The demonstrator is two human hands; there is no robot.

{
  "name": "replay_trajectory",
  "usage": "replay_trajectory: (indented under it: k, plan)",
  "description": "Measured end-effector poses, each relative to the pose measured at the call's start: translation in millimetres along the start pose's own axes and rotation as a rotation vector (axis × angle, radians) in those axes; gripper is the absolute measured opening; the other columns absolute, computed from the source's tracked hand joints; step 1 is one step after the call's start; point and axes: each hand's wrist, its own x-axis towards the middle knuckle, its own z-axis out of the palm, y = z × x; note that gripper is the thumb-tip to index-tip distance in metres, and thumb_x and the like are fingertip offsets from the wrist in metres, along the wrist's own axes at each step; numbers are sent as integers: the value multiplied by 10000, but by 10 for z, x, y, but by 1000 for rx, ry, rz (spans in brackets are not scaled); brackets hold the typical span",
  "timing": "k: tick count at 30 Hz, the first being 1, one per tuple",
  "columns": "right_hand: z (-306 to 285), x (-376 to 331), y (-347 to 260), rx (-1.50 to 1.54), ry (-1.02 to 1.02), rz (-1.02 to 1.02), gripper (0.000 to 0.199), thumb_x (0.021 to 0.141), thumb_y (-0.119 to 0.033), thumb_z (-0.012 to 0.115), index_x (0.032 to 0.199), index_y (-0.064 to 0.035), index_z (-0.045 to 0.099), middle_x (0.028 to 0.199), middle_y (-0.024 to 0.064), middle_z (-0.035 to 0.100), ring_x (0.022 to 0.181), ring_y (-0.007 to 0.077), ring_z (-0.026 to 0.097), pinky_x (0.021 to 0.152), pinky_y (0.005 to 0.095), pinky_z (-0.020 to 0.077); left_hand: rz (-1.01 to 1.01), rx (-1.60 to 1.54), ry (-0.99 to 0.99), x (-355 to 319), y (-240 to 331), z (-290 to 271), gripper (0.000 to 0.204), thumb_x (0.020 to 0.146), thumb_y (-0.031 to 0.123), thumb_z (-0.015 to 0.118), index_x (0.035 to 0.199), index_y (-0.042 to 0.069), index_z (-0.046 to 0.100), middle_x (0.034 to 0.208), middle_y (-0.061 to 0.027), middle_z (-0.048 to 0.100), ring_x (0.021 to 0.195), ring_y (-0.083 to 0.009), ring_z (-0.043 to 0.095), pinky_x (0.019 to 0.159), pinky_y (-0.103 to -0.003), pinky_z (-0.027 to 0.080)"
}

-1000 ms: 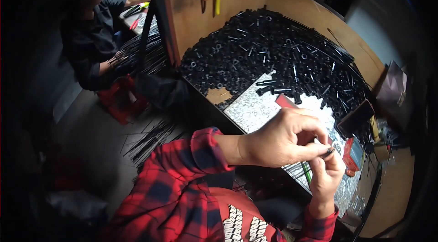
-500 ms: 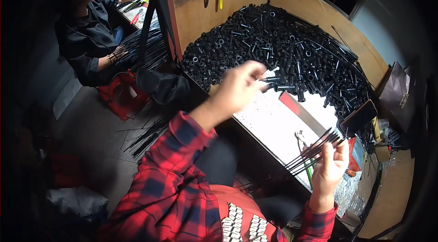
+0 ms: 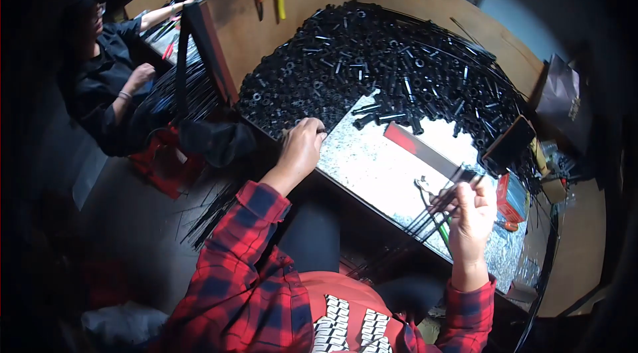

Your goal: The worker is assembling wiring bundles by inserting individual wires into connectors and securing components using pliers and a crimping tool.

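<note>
My left hand [image 3: 300, 152] is at the near left edge of a heap of small black rings [image 3: 282, 97]. Its fingers are bent and pressed together, and what they pinch is mostly hidden; a dark bit shows at the fingertips. Held over the right part of the bright worktop [image 3: 359, 167], my right hand [image 3: 473, 230] grips a bundle of thin black rods [image 3: 419, 223] that slant down to the left. Short black tubes [image 3: 425, 67] are piled behind both hands.
A flat bar with a red end [image 3: 402, 139], green-handled pliers [image 3: 425, 188], a phone [image 3: 510, 145] and a red box [image 3: 510, 200] surround the right hand. Yellow-handled pliers [image 3: 278, 0] hang on the wooden partition [image 3: 229, 27]. A co-worker [image 3: 100, 87] sits beyond it at left.
My left hand has moved left and down, from above the tubes to the ring heap's edge. My right hand still holds the rods, slightly shifted. The whole view has shifted a little.
</note>
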Motion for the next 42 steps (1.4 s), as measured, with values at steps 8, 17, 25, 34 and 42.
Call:
replay_trajectory:
  k: [8, 17, 25, 34, 42]
  plan:
    - [208, 35, 62, 144, -151, 96, 131, 920, -94, 538, 923, -24, 428, 715, 119, 584, 634, 224, 635, 635, 355, 556, 176, -1084, -183, 153, 1087, -390, 130, 862, -44, 592, 991, -30, 590, 1045, -64, 581, 948, -123, 605, 825, -258, 510]
    - [266, 90, 73, 197, -219, 133, 159, 915, -105, 559, 1003, -25, 453, 813, 116, 619, 680, 199, 651, 648, 329, 566, 202, -1139, -327, 135, 1361, -452, 217, 891, -14, 558, 1100, -29, 613, 1113, -114, 587, 992, -189, 611, 893, -307, 497]
    - [272, 103, 80, 216, -241, 154, 175, 921, -119, 557, 1019, -17, 453, 818, 116, 622, 682, 206, 656, 649, 344, 574, 236, -1155, -339, 126, 1418, -401, 246, 854, -60, 580, 1095, -24, 615, 1106, -103, 578, 997, -170, 597, 911, -298, 480]
    - [270, 120, 101, 222, -231, 161, 184, 920, -116, 559, 1029, -14, 451, 816, 113, 626, 675, 209, 661, 637, 336, 572, 233, -1221, -337, 129, 1408, -351, 258, 844, -78, 578, 1093, -21, 606, 1105, -95, 569, 1007, -160, 585, 925, -297, 463]
    - [253, 127, 104, 219, -230, 179, 178, 919, -113, 560, 1020, -18, 448, 793, 105, 625, 669, 209, 663, 641, 337, 571, -29, -1509, -450, 125, 1379, -368, 251, 878, -43, 548, 1123, -1, 586, 1194, -123, 557, 1007, -145, 580, 924, -302, 471]
